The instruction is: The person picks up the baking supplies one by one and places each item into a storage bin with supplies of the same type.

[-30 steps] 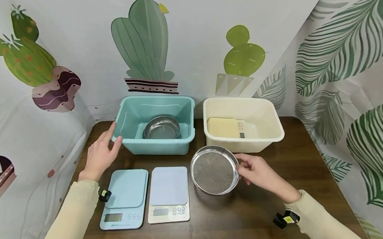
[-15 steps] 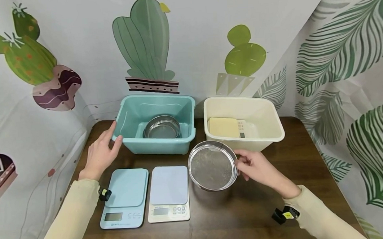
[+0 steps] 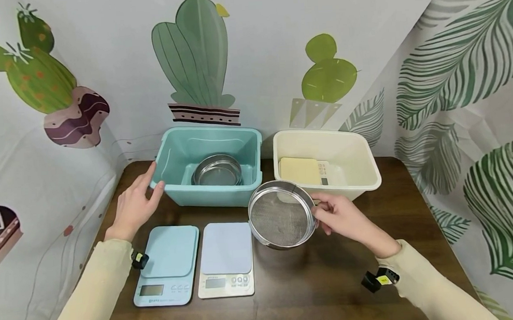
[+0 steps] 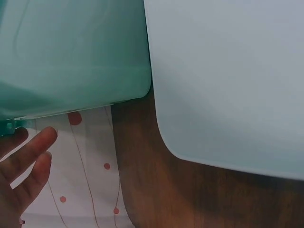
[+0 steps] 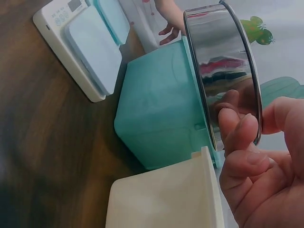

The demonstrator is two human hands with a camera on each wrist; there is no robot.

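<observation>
My right hand (image 3: 344,220) pinches the right rim of a round metal sieve (image 3: 281,216) with a mesh bottom. The sieve hangs above the table, in front of the two bins. In the right wrist view the thumb and fingers clasp the shiny sieve wall (image 5: 221,52). At the left end of a teal bin (image 3: 210,187) my left hand (image 3: 134,205) touches the rim with extended fingers. Inside that bin lie metal sieves (image 3: 218,174), seemingly stacked; how many, I cannot tell.
A cream bin (image 3: 365,161) stands right of the teal one and holds a yellow kitchen scale (image 3: 300,171). On the table, a light blue kitchen scale (image 3: 167,254) and a white kitchen scale (image 3: 226,248) lie side by side in front of the teal bin. A patterned cloth (image 3: 260,58) hangs behind.
My right hand has raised the sieve a little, away from me and slightly left, toward the bins. The left hand has stayed at the teal bin's rim.
</observation>
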